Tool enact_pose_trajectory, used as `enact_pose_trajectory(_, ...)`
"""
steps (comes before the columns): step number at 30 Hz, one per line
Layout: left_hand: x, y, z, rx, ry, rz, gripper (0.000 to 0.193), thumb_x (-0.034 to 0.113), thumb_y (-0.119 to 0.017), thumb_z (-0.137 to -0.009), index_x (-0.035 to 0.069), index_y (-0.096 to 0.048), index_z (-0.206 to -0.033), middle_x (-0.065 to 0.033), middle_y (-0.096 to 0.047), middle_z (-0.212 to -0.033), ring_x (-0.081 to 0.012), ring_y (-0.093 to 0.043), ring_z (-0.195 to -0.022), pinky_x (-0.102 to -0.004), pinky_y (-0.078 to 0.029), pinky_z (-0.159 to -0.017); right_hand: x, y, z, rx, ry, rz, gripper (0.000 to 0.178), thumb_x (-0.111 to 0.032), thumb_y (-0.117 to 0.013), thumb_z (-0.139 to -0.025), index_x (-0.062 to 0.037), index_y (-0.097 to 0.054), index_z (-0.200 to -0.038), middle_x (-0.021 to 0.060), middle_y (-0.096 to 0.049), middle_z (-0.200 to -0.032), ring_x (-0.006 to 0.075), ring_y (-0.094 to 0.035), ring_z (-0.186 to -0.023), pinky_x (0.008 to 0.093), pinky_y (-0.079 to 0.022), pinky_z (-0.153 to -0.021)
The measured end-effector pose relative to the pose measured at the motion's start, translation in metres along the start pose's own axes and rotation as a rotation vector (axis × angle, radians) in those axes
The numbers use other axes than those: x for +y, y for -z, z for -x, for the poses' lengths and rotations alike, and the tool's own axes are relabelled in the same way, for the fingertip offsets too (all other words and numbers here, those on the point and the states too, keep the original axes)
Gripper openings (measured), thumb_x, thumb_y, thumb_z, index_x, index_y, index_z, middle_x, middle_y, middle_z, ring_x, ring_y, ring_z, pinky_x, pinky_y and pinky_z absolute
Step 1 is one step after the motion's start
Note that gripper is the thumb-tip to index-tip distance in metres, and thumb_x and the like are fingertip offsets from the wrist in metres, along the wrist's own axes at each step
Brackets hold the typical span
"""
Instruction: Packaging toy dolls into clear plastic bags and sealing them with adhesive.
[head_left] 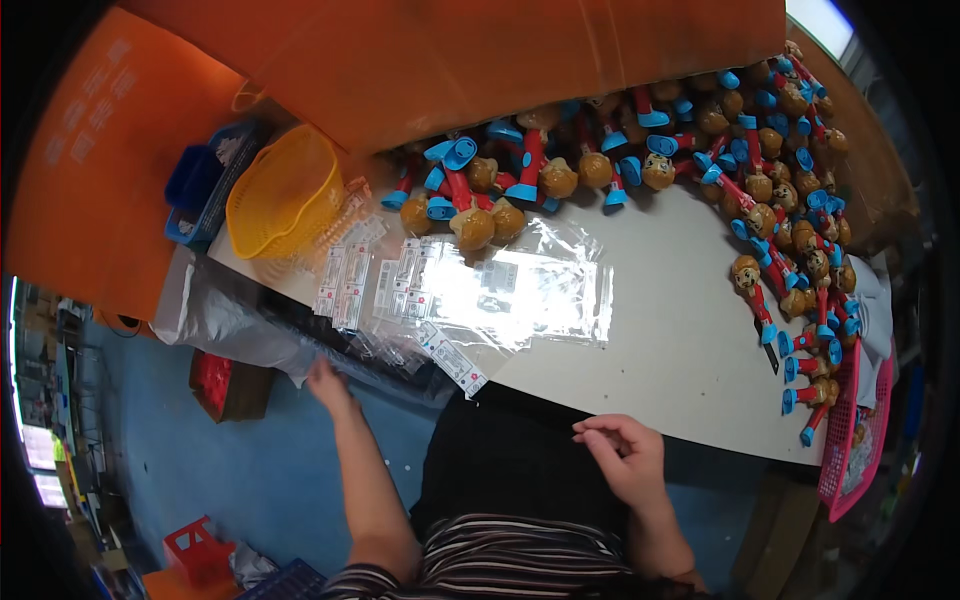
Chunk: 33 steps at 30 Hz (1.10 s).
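Observation:
My left hand (328, 386) reaches down past the table's front edge, at the lower end of a clear plastic bag (235, 318) hanging there. Its fingers are small and partly hidden, so I cannot make out a grip. In front of my body, just off the table edge, my right hand (628, 462) has its fingers curled in toward the thumb, with nothing visible in them. Clear plastic packets (560, 300) lie overlapping on the table, shiny with glare. White printed labels (452, 360) show among them, one jutting over the front edge.
Doll-like figures (475, 228) with brown heads, red bodies and blue feet are heaped along the back and right of the white table (660, 350). A yellow basket (285, 195) and blue bins (195, 180) stand left. Orange cardboard (480, 60) walls the back. A pink basket (850, 440) is at right.

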<state>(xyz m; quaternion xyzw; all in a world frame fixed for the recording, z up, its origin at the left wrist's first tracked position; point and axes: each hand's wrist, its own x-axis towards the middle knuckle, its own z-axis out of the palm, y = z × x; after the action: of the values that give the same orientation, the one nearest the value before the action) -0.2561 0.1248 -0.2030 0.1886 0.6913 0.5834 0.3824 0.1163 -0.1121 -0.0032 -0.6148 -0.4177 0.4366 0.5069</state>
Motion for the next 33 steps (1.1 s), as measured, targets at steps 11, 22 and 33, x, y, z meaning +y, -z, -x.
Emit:
enact_pose_trajectory(11, 0.132, -0.128, 0.272, -1.025, -0.772, -0.501, 0.043, 0.017, -0.067, -0.088, -0.002, -0.056, -0.124, -0.0260, -0.056, -0.130, -0.0424, -0.050, -0.126, -0.0458, -0.043, -0.103, -0.033, 0.009, -0.100, 0.354, -0.054, -0.396, 0.052, -0.012, -0.062, -0.094, 0.0009, -0.043, -0.140, 0.0143, -0.048, -0.137, 0.0212, -0.052, -0.124, 0.0330, -0.050, -0.095)
enact_pose_trajectory(22, 0.113, -0.146, 0.275, -0.859, -0.839, -0.384, 0.015, 0.012, -0.067, -0.087, 0.006, -0.071, -0.101, -0.0174, -0.067, -0.116, -0.0356, -0.061, -0.113, -0.0446, -0.045, -0.101, -0.033, 0.015, -0.089, 0.207, -0.131, -0.203, 0.036, -0.019, -0.061, -0.097, 0.0013, -0.055, -0.126, 0.0101, -0.065, -0.112, 0.0175, -0.066, -0.097, 0.0265, -0.055, -0.080)
enact_pose_trajectory(33, 0.142, -0.104, 0.273, -0.917, -0.991, -0.575, 0.020, 0.014, -0.069, -0.086, 0.005, -0.070, -0.104, -0.0173, -0.066, -0.116, -0.0383, -0.061, -0.112, -0.0399, -0.049, -0.096, -0.034, -0.006, -0.115, -0.006, -0.269, -0.402, 0.033, -0.007, -0.066, -0.091, 0.0073, -0.056, -0.118, 0.0123, -0.070, -0.093, 0.0152, -0.068, -0.079, 0.0251, -0.056, -0.069)
